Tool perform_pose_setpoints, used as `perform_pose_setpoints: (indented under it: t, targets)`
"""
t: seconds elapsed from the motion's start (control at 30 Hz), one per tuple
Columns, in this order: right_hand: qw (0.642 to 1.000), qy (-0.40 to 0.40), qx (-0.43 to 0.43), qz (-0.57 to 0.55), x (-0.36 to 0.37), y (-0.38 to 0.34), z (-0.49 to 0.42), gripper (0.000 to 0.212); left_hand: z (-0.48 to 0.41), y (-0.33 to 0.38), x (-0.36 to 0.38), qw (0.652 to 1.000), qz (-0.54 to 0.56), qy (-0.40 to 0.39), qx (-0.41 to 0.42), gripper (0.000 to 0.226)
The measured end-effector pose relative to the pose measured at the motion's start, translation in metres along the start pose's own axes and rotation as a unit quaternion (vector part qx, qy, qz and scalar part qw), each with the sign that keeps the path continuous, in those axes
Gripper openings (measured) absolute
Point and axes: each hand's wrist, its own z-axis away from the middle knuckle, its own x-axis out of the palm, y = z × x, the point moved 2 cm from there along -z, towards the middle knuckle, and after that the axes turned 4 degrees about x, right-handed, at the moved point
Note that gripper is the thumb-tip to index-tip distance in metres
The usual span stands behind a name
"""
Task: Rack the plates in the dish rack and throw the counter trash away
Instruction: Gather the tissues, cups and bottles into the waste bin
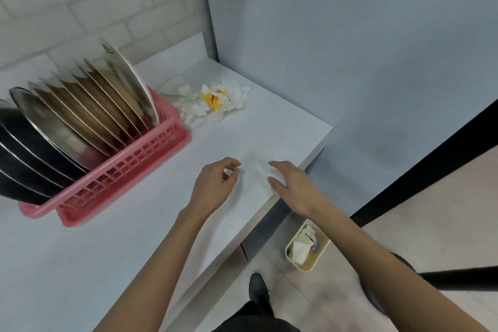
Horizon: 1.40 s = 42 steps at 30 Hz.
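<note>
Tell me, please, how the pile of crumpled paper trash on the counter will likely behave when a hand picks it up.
The paper trash looks thin and crumpled, so it is probably very light and floppy. It lies as several loose pieces beside the pink dish rack, so bits may drop unless gathered together. It seems unlikely to roll or break.

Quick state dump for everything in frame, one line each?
left hand: empty, fingers loosely curled, over the counter
right hand: empty, open, at the counter edge
plates: standing on edge in the pink dish rack
crumpled trash: lying on the counter, beside the rack
bin: on the floor, open, holding paper
</note>
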Motion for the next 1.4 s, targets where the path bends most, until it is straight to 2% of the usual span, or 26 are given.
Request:
perform_pose_setpoints:
  t: [0.17, 0.33, 0.43, 0.57, 0.67, 0.77, 0.9, 1.0, 1.13, 1.23, 1.33, 1.4]
  targets:
    - [0.999, -0.015, 0.023, 0.027, -0.006, 0.004, -0.062, 0.050, -0.057, -0.016, -0.013, 0.999, -0.033, 0.014, 0.003, 0.022]
    - [0.990, -0.047, 0.052, 0.124, -0.004, 0.009, -0.116, 0.055, -0.129, -0.036, -0.019, 0.992, -0.125, -0.019, 0.013, 0.049]
    - [0.978, -0.023, 0.057, 0.201, 0.003, 0.016, -0.126, 0.048, -0.171, -0.042, -0.018, 0.983, -0.178, -0.040, 0.022, 0.055]
    - [0.965, 0.031, 0.051, 0.255, 0.005, 0.015, -0.134, 0.039, -0.205, -0.055, -0.007, 0.977, -0.204, -0.062, 0.024, 0.047]
    - [0.954, 0.058, 0.060, 0.289, 0.001, 0.006, -0.150, 0.034, -0.206, -0.059, -0.001, 0.984, -0.172, -0.040, 0.034, 0.035]
    - [0.952, 0.061, 0.070, 0.292, -0.003, 0.003, -0.165, 0.032, -0.199, -0.063, 0.001, 0.995, -0.088, 0.021, 0.044, 0.012]
    - [0.954, 0.059, 0.080, 0.282, -0.007, 0.005, -0.175, 0.030, -0.178, -0.066, 0.006, 0.990, 0.094, 0.102, 0.020, 0.040]
    - [0.960, 0.045, 0.082, 0.265, -0.004, 0.006, -0.180, 0.035, -0.169, -0.076, 0.009, 0.981, 0.151, 0.123, -0.019, 0.033]
    - [0.966, 0.038, 0.064, 0.246, -0.003, -0.001, -0.189, 0.036, -0.154, -0.087, 0.016, 0.987, 0.045, 0.151, 0.042, 0.030]
    - [0.982, 0.035, 0.028, 0.184, -0.004, -0.015, -0.203, 0.036, -0.153, -0.086, 0.022, 0.983, -0.080, 0.159, 0.053, 0.022]
    - [0.988, 0.047, -0.022, 0.146, -0.005, -0.035, -0.228, 0.035, -0.158, -0.091, 0.023, 0.981, -0.100, 0.165, 0.037, 0.014]
    - [0.986, 0.057, -0.050, 0.150, -0.008, -0.049, -0.248, 0.035, -0.159, -0.093, 0.025, 0.984, -0.100, 0.142, 0.039, 0.022]
